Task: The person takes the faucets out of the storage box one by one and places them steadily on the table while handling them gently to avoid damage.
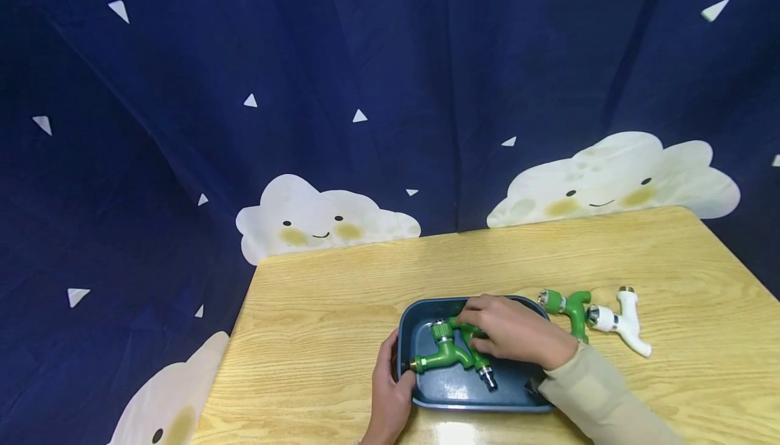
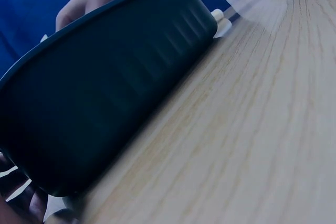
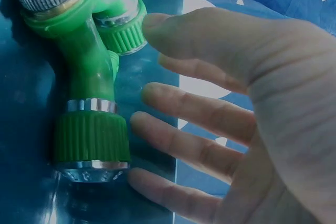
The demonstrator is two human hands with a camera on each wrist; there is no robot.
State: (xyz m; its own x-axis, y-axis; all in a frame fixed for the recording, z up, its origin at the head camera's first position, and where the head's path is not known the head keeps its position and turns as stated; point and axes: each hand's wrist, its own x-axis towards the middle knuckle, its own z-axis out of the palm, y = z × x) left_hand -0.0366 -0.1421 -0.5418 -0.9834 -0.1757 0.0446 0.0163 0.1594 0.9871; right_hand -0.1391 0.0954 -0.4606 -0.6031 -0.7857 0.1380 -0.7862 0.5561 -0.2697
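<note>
A blue plastic bin (image 1: 481,407) stands on the wooden table, and my left hand (image 1: 390,391) grips its left end, thumb at the rim and fingers outside. Inside lie a green faucet (image 1: 446,355) with a ribbed knob and a second green faucet (image 1: 478,358), partly covered by my right hand (image 1: 508,330). That hand reaches into the bin from the right. In the right wrist view its fingers are spread, and the thumb (image 3: 178,35) is beside one ribbed green knob (image 3: 123,35), contact unclear. The left wrist view shows mostly the bin's outer wall (image 2: 105,93).
Right of the bin, another green faucet (image 1: 573,306) and a white faucet (image 1: 624,323) lie on the table (image 1: 317,336). Behind the table hangs a dark blue curtain (image 1: 390,79) with clouds and white triangles.
</note>
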